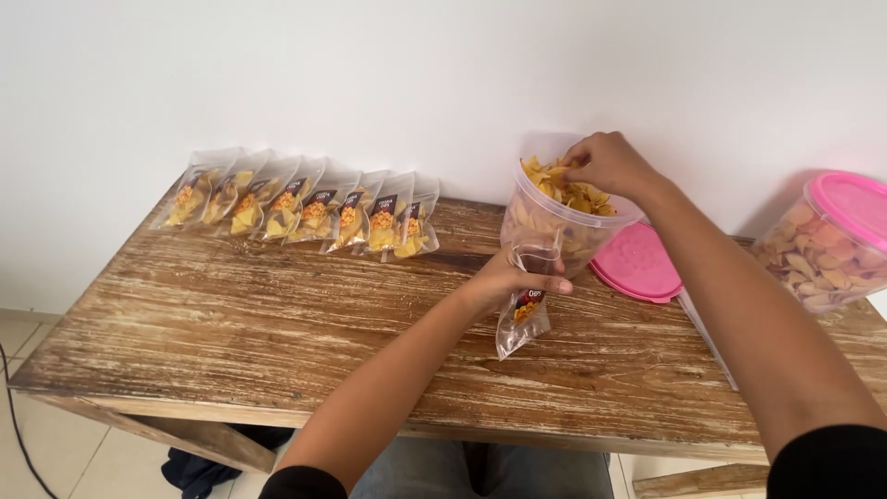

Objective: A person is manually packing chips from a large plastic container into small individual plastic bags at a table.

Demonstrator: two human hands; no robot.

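My left hand [511,277] grips the top of a small clear plastic pouch [523,319] with a dark label, which hangs down to the wooden table [277,323]. Next to it stands an open clear tub [554,231] full of yellow chips, tilted toward me. My right hand [610,164] reaches into the tub's mouth, its fingers closed among the chips [565,192]. The fingertips are hidden, so I cannot see how many chips they hold.
A row of several filled chip pouches [305,208] leans against the white wall at the back left. The tub's pink lid [637,263] lies flat right of the tub. A second chip tub with a pink lid [832,240] stands at the far right.
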